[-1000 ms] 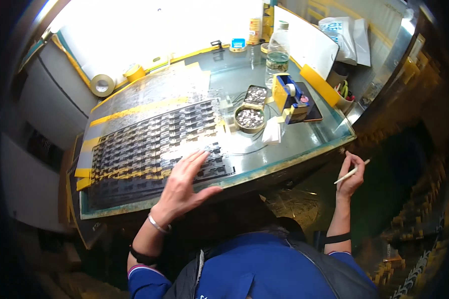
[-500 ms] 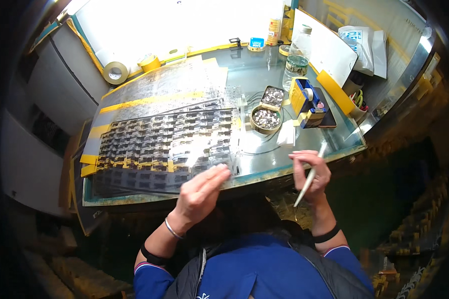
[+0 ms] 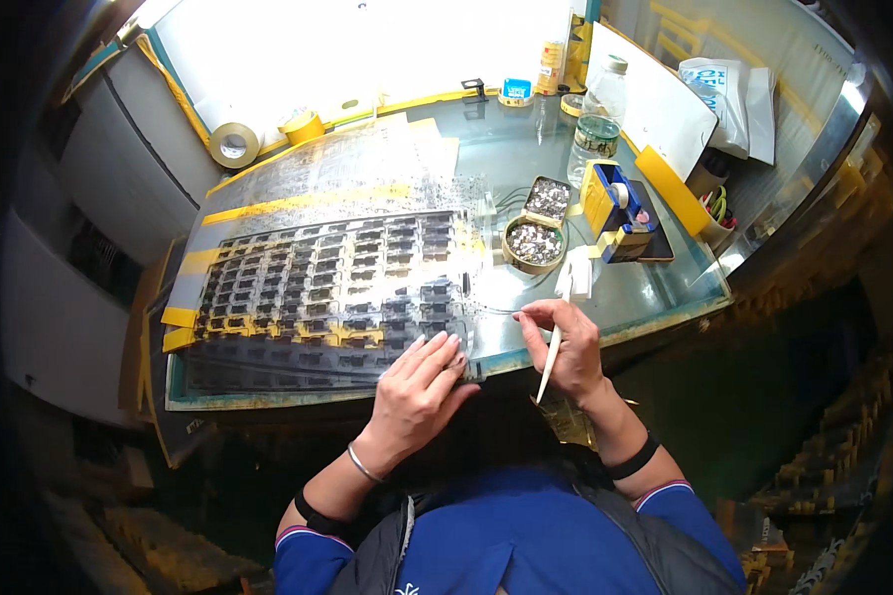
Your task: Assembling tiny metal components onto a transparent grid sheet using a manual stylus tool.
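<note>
My left hand (image 3: 422, 390) lies flat, fingers stretched, on the near right corner of a clear film sheet (image 3: 313, 263) with rows of dark printed shapes. In my right hand (image 3: 574, 349) is a slender pale pen-like stick (image 3: 549, 371), gripped between thumb and fingers, slanting with one tip down over the table's front edge. Its kind is not clear. Just beyond that hand sit a white block (image 3: 577, 266), partly covered by the stick's upper end, and a round tin (image 3: 534, 244) full of black and white bits. A square lid (image 3: 548, 197) beside the tin holds similar bits.
A blue tape dispenser (image 3: 613, 203), a clear bottle (image 3: 599, 119) and a leaning white board (image 3: 655, 99) stand on the right. Tape rolls (image 3: 233, 146) sit at the back left. The glass tabletop (image 3: 501, 139) is edged in teal before a bright panel (image 3: 367, 50).
My left hand has come down onto the film sheet, which now looks shifted and flatter. My right hand has moved left with the stick, towards the sheet's right side.
</note>
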The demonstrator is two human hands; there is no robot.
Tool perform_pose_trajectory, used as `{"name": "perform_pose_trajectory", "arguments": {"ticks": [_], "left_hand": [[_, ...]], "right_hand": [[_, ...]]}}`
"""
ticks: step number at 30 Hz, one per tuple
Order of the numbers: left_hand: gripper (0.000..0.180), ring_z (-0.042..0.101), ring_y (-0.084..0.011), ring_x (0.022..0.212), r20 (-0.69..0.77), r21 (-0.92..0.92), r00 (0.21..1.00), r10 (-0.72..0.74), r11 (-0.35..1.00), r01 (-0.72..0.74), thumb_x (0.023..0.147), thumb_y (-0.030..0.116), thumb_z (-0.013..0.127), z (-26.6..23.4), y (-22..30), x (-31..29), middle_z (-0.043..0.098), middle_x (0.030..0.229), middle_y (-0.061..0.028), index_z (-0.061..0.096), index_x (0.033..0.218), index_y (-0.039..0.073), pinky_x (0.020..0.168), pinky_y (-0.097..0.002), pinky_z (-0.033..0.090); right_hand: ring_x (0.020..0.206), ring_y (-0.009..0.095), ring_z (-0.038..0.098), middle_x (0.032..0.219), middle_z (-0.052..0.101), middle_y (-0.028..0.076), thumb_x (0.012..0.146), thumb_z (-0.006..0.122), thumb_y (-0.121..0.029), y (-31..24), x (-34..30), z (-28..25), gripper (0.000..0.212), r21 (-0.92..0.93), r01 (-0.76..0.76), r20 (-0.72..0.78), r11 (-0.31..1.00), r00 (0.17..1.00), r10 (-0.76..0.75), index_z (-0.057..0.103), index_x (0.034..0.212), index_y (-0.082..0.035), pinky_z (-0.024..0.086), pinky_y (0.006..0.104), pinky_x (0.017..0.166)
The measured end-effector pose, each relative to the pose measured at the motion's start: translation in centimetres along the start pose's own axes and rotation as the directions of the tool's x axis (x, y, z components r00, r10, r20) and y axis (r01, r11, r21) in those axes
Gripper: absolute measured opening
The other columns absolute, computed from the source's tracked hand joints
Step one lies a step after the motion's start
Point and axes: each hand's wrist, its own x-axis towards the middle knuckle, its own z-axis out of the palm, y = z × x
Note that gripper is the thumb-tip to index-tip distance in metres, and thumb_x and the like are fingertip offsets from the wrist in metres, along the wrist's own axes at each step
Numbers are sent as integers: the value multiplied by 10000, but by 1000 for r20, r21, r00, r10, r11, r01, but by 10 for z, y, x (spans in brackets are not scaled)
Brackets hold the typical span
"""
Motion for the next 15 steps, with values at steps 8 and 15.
{"name": "perform_pose_trajectory", "arguments": {"ticks": [8,15], "left_hand": [[121,685,-274,1024,-405,-526,793,-455,826,205,954,-9,582,-35,-19,-7,694,1101,-214,642,1055,-41,932,-378,547],[165,728,-276,915,-228,-585,947,-227,809,53,808,-97,683,-75,17,-32,728,1015,-187,687,951,-16,772,-332,593]], "right_hand": [[746,227,699,832,719,106,839,717,-44,-1,0,-3,118,14,-13,62,1000,998,12,660,942,-32,544,324,674],[903,231,696,1123,671,213,980,611,-177,-31,31,3,460,625,-537,307,566,836,455,482,1346,71,589,326,788]]}}
